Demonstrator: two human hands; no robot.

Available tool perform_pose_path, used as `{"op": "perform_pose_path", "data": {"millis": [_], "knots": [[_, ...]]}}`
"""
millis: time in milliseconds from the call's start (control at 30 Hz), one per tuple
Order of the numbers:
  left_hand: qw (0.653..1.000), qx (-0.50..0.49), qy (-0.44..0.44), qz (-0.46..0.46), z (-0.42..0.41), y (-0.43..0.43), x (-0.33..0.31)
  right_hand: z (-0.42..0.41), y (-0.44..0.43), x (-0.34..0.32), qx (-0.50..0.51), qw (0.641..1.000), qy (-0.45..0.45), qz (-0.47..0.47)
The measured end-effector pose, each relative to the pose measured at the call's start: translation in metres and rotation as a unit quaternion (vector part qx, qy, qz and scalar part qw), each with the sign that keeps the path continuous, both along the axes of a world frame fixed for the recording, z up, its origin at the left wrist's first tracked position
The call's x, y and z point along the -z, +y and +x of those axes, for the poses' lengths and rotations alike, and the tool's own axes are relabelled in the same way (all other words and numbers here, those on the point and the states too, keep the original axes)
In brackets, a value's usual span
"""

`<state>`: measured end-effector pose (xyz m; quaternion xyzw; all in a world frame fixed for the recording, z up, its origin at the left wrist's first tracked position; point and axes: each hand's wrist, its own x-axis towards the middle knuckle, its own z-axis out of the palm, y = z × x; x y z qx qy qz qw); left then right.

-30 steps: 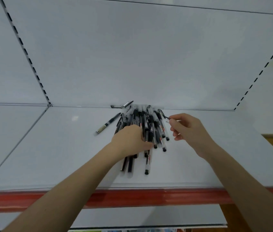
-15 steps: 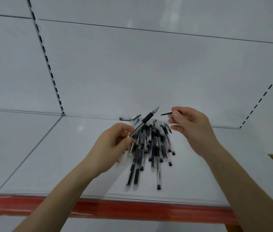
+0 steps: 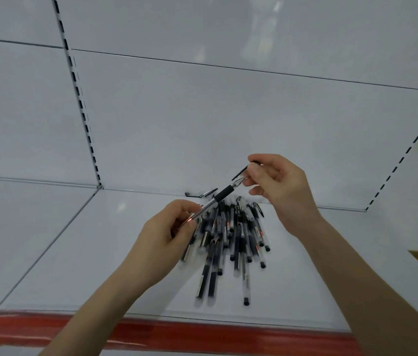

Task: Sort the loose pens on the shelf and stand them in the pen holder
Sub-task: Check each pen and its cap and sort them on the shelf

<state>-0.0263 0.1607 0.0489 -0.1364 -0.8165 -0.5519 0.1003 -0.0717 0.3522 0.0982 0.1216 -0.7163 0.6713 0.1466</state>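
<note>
A pile of several black-and-clear pens [image 3: 231,242] lies on the white shelf [image 3: 79,258]. My left hand [image 3: 161,242] grips the rear end of one uncapped pen [image 3: 218,199] and holds it above the pile, tip pointing up and right. My right hand [image 3: 277,186] pinches a black pen cap [image 3: 240,173] right at that pen's tip. No pen holder is in view.
One loose black cap piece [image 3: 201,194] lies against the back wall of the shelf. A red strip [image 3: 202,335] runs along the shelf's front edge. Slotted uprights [image 3: 82,109] stand at the rear left and right.
My left hand lifted one pen out of the pile. My right hand raised the cap and brought it to the pen's tip. The view tilted upward.
</note>
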Motion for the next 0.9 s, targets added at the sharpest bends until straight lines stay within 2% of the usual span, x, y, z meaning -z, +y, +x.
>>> {"op": "perform_pose_path", "data": {"millis": [233, 433, 700, 833, 900], "knots": [[1.0, -0.003, 0.016, 0.006, -0.003, 0.005, -0.001, 0.005, -0.001, 0.0, -0.014, 0.999, -0.016, 0.031], [0.998, -0.019, 0.053, 0.003, -0.003, 0.014, -0.004, 0.008, -0.01, 0.008, -0.005, 1.0, -0.026, 0.016], [0.998, -0.039, 0.041, 0.0, -0.002, 0.013, 0.019, 0.007, -0.017, 0.023, -0.011, 0.998, -0.027, 0.056], [0.995, -0.054, 0.039, -0.08, -0.005, 0.007, 0.022, 0.003, -0.007, 0.034, -0.026, 0.993, -0.077, 0.087], [0.982, -0.104, 0.045, -0.151, -0.013, -0.006, 0.026, 0.002, 0.004, 0.039, 0.027, 0.982, -0.089, 0.165]]}}
